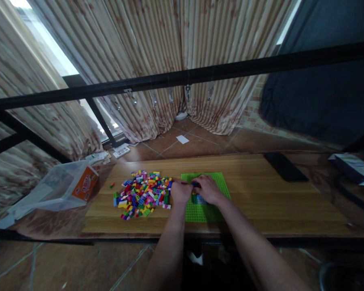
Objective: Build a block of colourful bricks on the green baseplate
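A green studded baseplate [197, 216] lies on the wooden board. Both hands are over its upper half. My right hand [208, 189] is curled, with thumb and fingers closed about a dark blue toy brick [195, 184]. Under and in front of these fingers, light blue and green bricks [199, 199] sit on the plate, partly covered by the hand. My left hand [181, 192] is closed at the plate's left edge, its fingertips pointing at the blue brick; what they hold, if anything, is hidden. Just left of it spreads a pile of loose, many-coloured toy bricks [147, 194].
The wooden board [251, 202] carries a black flat slab [285, 167] at its right. A clear plastic box [63, 186] with an orange label lies tipped at the left. A black metal bar [157, 84] crosses ahead, before striped curtains [145, 40]. A box [354, 167] stands far right.
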{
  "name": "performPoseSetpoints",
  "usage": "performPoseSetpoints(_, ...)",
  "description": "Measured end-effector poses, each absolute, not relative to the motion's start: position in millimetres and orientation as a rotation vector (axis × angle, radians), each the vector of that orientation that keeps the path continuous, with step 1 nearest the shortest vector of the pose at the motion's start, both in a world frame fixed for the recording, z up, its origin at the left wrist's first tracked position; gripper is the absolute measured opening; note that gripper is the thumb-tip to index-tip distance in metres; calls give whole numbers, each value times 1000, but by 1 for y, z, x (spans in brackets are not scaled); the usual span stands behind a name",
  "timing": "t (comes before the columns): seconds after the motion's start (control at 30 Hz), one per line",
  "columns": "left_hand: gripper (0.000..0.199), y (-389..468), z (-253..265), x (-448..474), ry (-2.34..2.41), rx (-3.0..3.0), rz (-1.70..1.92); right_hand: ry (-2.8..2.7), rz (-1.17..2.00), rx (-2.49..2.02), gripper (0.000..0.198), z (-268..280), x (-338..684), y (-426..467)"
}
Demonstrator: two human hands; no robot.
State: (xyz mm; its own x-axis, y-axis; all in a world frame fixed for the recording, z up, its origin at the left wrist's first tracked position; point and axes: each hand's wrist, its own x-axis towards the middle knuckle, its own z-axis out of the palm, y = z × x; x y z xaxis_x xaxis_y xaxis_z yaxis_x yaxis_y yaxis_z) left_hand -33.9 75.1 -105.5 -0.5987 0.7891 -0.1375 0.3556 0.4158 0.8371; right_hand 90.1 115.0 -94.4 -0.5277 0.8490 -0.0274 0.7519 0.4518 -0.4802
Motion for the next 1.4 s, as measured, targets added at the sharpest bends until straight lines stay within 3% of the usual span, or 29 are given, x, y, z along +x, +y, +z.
performPoseSetpoints(0.23,19,70,-108,-33,2087,990,1149,-2284,615,-1300,47,-94,105,114)
performPoseSetpoints(0.43,23,73,-108,-36,2053,1016,1132,-1967,547,-1638,30,-87,136,132)
performPoseSetpoints(0.73,35,67,-91,-25,2078,1099,1066,-2083,554,-1740,17,-97,131,124)
performPoseSetpoints(1.4,40,60,-94,-19,2106,1179,1062,-2225,544,-1720,17,-104,129,123)
